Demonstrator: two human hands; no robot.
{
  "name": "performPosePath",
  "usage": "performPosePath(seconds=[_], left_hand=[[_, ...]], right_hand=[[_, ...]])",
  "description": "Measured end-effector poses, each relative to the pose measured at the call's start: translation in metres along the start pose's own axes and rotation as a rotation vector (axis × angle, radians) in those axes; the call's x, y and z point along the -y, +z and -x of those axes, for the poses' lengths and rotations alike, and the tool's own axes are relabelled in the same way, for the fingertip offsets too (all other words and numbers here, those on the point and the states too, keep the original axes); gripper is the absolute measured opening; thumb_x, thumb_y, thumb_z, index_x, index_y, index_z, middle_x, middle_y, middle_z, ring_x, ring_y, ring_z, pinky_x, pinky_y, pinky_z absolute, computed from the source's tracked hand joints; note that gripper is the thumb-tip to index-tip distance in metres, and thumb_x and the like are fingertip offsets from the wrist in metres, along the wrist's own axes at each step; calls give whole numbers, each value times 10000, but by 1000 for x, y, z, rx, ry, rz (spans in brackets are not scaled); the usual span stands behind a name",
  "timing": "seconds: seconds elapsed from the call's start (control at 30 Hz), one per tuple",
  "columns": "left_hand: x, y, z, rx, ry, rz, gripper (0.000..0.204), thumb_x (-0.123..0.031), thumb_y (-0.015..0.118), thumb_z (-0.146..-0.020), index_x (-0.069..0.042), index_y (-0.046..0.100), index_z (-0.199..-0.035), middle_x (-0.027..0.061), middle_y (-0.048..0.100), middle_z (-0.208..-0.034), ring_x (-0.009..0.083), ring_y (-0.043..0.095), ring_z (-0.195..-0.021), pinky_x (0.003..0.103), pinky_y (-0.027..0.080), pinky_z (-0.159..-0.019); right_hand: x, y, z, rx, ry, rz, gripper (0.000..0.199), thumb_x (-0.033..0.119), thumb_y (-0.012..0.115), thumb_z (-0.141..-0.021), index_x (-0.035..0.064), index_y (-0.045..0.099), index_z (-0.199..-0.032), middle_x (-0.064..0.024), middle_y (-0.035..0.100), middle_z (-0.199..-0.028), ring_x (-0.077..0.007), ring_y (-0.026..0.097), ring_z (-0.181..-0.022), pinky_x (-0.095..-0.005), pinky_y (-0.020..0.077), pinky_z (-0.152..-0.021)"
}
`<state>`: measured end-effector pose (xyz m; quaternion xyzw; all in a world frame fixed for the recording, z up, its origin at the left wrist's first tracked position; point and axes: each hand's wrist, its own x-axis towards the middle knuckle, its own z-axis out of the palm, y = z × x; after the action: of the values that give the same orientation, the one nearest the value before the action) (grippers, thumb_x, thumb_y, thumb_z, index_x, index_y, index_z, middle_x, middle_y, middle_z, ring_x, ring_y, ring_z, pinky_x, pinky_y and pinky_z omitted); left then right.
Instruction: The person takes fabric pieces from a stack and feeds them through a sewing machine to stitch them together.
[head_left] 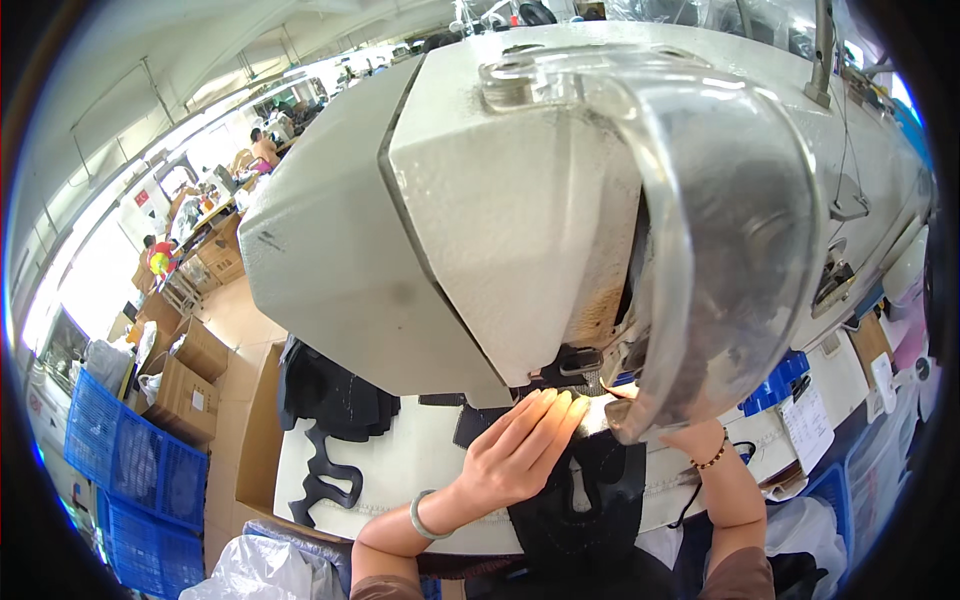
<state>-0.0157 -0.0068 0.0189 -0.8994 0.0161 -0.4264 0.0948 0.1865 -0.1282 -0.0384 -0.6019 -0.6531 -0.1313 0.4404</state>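
Note:
A large pale sewing machine (500,220) with a curved clear plastic guard (740,220) fills the middle of the view. Below its head, my left hand (515,450) has its fingers stretched out, the tips lit by the lamp near the needle area. The fingertips rest at the upper edge of a black cut-out piece (610,480) with light stitch lines, which hangs toward me over the table edge. My right hand (697,438) reaches in from the other side; the guard hides its fingers. The needle itself is hidden.
Black pieces (335,395) lie stacked at the table's left, with a wavy black cut-out (325,475) in front. A blue plastic tray (778,385) and a written sheet (807,425) sit on the right. Blue crates (135,430) and cardboard boxes (180,398) stand left on the floor.

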Motion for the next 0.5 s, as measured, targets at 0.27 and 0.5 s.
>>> performPosePath(seconds=[0.27,0.5], left_hand=[[11,8,1,-32,-17,34,285,-21,663,-673,-21,671,-958,34,630,-968,161,609,-907,235,494,-659],[11,13,7,-36,-36,42,364,-71,696,-634,-23,664,-993,39,614,-1003,186,598,-915,264,466,-667]], right_hand=[[-8,-1,-1,109,-54,100,316,225,614,-737,153,638,-1044,-68,654,-998,-232,634,-879,-375,508,-766],[-1,0,0,162,121,-27,285,205,550,-773,126,617,-1039,-83,641,-1012,-254,614,-943,-405,486,-818]])
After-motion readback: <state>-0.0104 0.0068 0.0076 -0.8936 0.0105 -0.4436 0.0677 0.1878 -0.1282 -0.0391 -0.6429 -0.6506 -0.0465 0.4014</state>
